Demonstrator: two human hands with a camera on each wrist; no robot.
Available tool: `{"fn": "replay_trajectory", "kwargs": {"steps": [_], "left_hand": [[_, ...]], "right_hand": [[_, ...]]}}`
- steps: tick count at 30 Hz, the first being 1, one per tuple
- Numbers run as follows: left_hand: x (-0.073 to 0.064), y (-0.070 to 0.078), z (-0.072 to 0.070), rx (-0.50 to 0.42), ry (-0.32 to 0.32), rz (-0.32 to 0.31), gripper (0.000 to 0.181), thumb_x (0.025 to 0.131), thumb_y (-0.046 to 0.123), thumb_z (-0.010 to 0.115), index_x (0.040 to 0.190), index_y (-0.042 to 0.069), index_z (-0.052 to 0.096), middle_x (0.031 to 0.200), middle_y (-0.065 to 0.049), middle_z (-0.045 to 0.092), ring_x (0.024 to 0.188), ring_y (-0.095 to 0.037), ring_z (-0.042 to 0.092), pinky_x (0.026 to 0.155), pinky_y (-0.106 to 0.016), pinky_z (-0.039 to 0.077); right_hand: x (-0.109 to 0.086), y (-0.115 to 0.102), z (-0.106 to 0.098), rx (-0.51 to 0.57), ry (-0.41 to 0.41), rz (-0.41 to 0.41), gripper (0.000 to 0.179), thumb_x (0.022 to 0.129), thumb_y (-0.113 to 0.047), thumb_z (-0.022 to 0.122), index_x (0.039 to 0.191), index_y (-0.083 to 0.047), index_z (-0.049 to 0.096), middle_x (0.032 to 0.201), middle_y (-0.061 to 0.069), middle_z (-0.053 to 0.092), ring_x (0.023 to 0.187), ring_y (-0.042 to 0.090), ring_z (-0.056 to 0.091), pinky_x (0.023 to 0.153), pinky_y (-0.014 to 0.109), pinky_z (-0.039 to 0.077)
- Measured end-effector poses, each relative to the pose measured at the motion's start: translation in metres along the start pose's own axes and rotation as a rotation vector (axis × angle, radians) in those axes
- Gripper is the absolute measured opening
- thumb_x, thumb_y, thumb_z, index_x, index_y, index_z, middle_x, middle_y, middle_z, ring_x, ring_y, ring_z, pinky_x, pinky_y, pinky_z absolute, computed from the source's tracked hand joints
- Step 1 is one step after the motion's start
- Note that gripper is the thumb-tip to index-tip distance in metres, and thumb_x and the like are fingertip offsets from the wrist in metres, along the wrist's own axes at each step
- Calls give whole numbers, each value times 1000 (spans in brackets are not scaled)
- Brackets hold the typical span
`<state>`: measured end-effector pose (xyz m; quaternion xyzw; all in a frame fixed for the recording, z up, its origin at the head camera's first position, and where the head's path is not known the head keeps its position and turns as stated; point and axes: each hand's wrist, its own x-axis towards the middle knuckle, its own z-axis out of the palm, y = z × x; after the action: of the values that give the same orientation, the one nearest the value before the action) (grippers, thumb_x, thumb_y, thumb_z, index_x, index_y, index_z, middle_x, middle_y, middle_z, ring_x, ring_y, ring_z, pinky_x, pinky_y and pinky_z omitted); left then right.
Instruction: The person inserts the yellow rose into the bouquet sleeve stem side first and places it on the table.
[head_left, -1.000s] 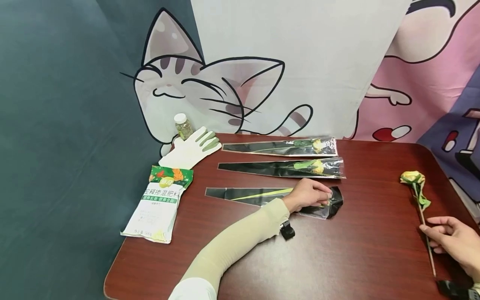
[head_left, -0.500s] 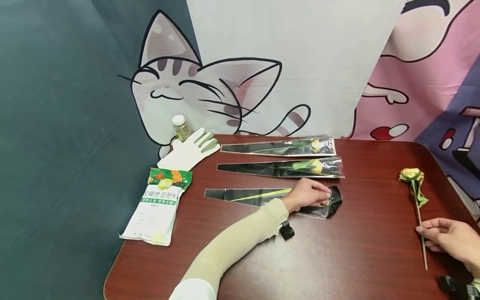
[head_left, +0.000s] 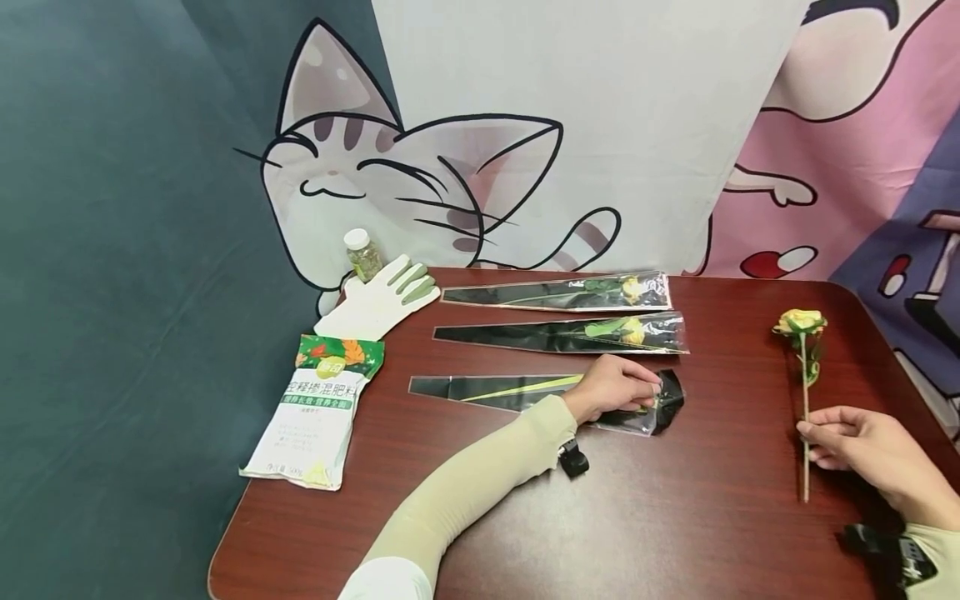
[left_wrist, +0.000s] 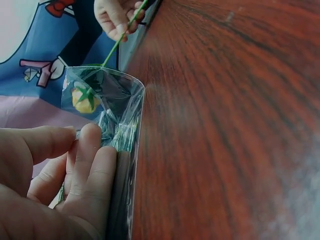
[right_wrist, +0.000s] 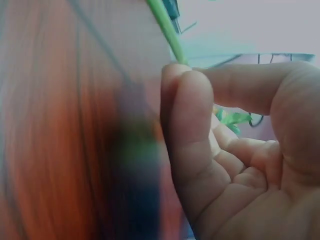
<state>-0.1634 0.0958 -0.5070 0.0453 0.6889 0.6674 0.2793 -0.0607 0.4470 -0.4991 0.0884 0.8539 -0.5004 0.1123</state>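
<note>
On the right of the head view my right hand (head_left: 862,450) pinches the stem of a yellow rose (head_left: 799,322) between thumb and fingers. The bloom points away from me, and the bare stem end extends below the hand. The right wrist view has the green stem (right_wrist: 167,31) at the fingertips. My left hand (head_left: 609,390) pinches the clear film of a black-backed flower sleeve (head_left: 480,389) near its wide end. In the left wrist view that sleeve's mouth (left_wrist: 117,75) gapes, and the rose bloom (left_wrist: 84,102) shows through the film. A yellow-green strip lies along the sleeve.
Two sleeves, the nearer one (head_left: 510,336) and the farther one (head_left: 510,295), each holding a yellow rose, lie at the back of the table (head_left: 675,517). To the left are a fertilizer bag (head_left: 311,425), a white-and-green glove (head_left: 367,308) and a white-capped jar (head_left: 364,257).
My right hand has moved left and slightly away from me with the rose, whose stem now stands nearly straight in the head view. The left hand keeps its place on the sleeve.
</note>
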Motion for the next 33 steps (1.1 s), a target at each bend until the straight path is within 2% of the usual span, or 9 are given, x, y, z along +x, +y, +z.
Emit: {"fn": "replay_trajectory", "kwargs": {"steps": [4,10,15,22,26,33], "left_hand": [[0,-1,0,0,6,1,8,92,1,80,98,5,85,78,-6,80,70,-14,75,68,-31,66],[0,-2,0,-10,7,1,8,91,1,81,97,4,84,80,-8,80,69,-14,75,67,-30,66],[1,-1,0,-9,3,2,7,91,2,80,96,5,85,81,-8,80,78,-21,80,68,-31,66],[2,-1,1,-15,3,2,7,91,1,80,96,4,85,82,-9,81,74,-18,78,69,-32,66],[2,1,0,-10,2,2,7,91,2,80,96,4,85,83,-11,81,71,-15,76,70,-32,66],[1,2,-1,-6,4,-11,8,91,2,81,98,3,85,85,-14,81,72,-15,76,68,-31,66]], "right_hand": [[9,-8,9,159,-71,-55,16,106,-5,63,97,-15,70,86,-8,76,70,10,73,62,28,64],[19,-25,25,446,-164,-140,20,105,5,58,101,-10,70,88,3,80,72,12,76,63,28,65],[27,-40,36,599,-187,-226,23,105,10,53,104,-6,70,91,7,80,77,14,78,67,28,65],[35,-59,52,723,-172,-308,22,104,13,52,106,-1,68,92,10,81,79,19,80,72,31,66],[40,-68,60,767,-134,-352,19,103,13,54,106,1,68,92,11,81,78,19,81,72,32,66],[50,-79,72,833,-45,-359,11,102,10,59,105,1,64,90,12,82,74,19,81,68,31,66]]}}
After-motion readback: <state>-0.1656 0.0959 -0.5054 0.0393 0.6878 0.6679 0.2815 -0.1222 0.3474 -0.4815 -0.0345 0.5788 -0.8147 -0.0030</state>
